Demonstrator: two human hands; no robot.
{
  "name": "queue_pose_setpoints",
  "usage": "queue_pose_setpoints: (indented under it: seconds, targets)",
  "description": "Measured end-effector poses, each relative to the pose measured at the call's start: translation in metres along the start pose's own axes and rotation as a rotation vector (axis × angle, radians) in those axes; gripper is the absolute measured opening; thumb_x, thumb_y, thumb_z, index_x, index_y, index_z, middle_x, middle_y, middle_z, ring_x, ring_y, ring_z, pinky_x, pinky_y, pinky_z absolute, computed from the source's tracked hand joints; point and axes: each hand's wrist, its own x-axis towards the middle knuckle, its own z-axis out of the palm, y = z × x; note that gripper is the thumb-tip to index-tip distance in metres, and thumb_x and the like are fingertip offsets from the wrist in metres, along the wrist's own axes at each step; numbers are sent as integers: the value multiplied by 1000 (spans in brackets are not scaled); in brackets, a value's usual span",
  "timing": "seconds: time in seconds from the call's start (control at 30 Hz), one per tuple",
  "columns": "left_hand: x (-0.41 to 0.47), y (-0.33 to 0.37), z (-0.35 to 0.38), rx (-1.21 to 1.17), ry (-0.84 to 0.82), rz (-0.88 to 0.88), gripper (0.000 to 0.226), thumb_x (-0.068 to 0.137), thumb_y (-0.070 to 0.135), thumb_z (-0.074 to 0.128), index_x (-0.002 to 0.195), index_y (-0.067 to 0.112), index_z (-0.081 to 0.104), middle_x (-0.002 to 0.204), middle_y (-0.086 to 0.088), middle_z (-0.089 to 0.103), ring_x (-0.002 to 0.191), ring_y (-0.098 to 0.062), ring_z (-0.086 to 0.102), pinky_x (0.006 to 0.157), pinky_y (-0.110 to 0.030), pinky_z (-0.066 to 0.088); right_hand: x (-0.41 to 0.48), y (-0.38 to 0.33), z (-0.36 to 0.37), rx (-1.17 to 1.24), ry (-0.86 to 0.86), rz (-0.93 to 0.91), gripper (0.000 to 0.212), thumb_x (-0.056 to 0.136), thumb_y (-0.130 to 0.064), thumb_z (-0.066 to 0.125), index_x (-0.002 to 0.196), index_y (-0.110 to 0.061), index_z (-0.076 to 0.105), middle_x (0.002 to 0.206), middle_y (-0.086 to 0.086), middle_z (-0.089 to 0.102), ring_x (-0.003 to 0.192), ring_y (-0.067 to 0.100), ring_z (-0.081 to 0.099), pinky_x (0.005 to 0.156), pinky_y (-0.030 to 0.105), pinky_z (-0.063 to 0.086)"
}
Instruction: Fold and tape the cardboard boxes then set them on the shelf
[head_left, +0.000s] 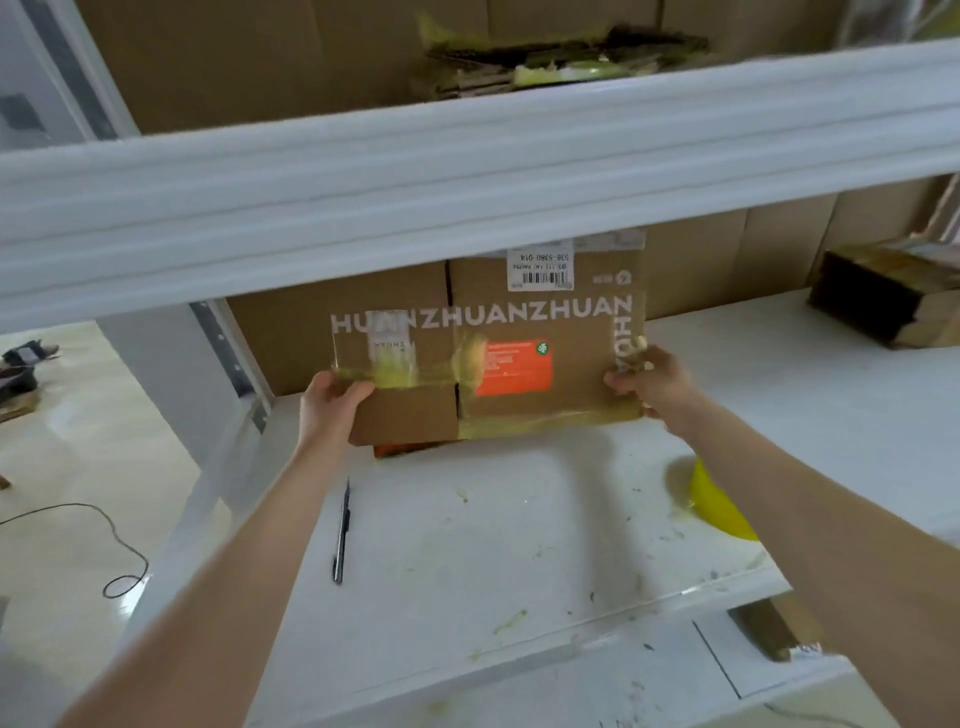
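Observation:
A brown cardboard box (519, 415) with white "ZHUANZHUAN" lettering, an orange label and yellowish tape strips is held just above the white shelf board (493, 545), under the shelf's upper white beam (467, 171). My left hand (327, 410) grips its left lower edge, thumb on the taped face. Its right edge is gripped by my right hand (649, 384). The box leans against another brown box (363, 322) standing behind it at the back of the shelf.
A black pen (342, 535) lies on the shelf board near its left edge. A yellow tape roll (717, 506) sits partly hidden by my right forearm. A stack of flattened cardboard (888, 296) lies at the right. More cardboard fills the upper shelf (561, 57). A cable (114, 551) lies on the floor.

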Motion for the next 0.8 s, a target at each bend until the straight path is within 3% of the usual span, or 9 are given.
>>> queue_pose_setpoints:
  seconds: [0.1, 0.23, 0.3, 0.37, 0.43, 0.53, 0.63, 0.73, 0.8]
  targets:
    - [-17, -5, -5, -53, 33, -38, 48, 82, 29, 74, 124, 18, 52, 116, -2, 61, 103, -18, 60, 89, -36, 50, -28, 8, -7, -107, -11, -55, 56, 76, 3, 76, 125, -6, 52, 89, -3, 61, 73, 9, 59, 44, 11, 45]
    - [-47, -6, -3, -20, -25, 57, 12, 85, 32, 70, 90, 29, 60, 90, 10, 63, 89, -11, 59, 82, -28, 47, -64, 21, -8, 5, 64, -164, 44, 76, -17, 81, 109, -19, 51, 101, -4, 65, 82, 7, 65, 54, 16, 51]
    - [-66, -9, -1, -22, -76, 93, 10, 86, 35, 68, 86, 29, 59, 84, 12, 64, 80, -6, 61, 75, -24, 46, -79, 26, -11, 65, 132, -216, 46, 75, -17, 81, 110, -18, 50, 104, -4, 65, 85, 4, 63, 59, 16, 52]
    - [-83, -12, 3, -54, -142, 74, 13, 89, 39, 64, 98, 29, 62, 92, 10, 68, 87, -7, 64, 80, -26, 49, -92, 32, -14, 41, 164, -253, 52, 72, -20, 84, 112, -18, 51, 105, -6, 65, 89, 1, 62, 68, 19, 51]
    - [-98, -17, 9, -56, -207, 52, 38, 89, 47, 58, 121, 28, 57, 113, 7, 65, 106, -11, 61, 93, -30, 46, -103, 41, -15, -26, 128, -249, 58, 69, -25, 85, 117, -19, 52, 106, -8, 65, 94, 3, 62, 74, 23, 50]
    - [-118, -19, 20, -14, -315, 60, 71, 80, 63, 46, 146, 44, 28, 143, 18, 40, 125, -1, 41, 100, -24, 33, -112, 50, -13, -94, 100, -259, 66, 66, -29, 86, 121, -18, 51, 110, -7, 64, 101, 9, 60, 83, 32, 52]
    - [-130, -16, 31, -28, -366, 55, 51, 89, 59, 37, 138, 58, 24, 144, 23, 34, 123, 13, 37, 96, -15, 31, -115, 54, -16, -165, 110, -316, 70, 63, -29, 88, 120, -19, 49, 110, -8, 63, 98, 6, 60, 86, 37, 53]
    - [-135, -8, 32, -60, -308, 84, 44, 99, 44, 35, 143, 43, 32, 148, 11, 39, 137, -10, 36, 111, -29, 28, -114, 52, -25, -216, 86, -380, 80, 64, -30, 88, 130, -22, 44, 119, -6, 57, 104, 9, 58, 88, 39, 54]
    - [-137, 0, 26, -170, -259, 195, 45, 98, 48, 36, 142, 39, 35, 145, 13, 44, 134, -9, 41, 111, -34, 32, -111, 43, -32, -204, 41, -436, 95, 65, -34, 87, 143, -27, 34, 131, -7, 47, 109, 9, 54, 86, 33, 54]
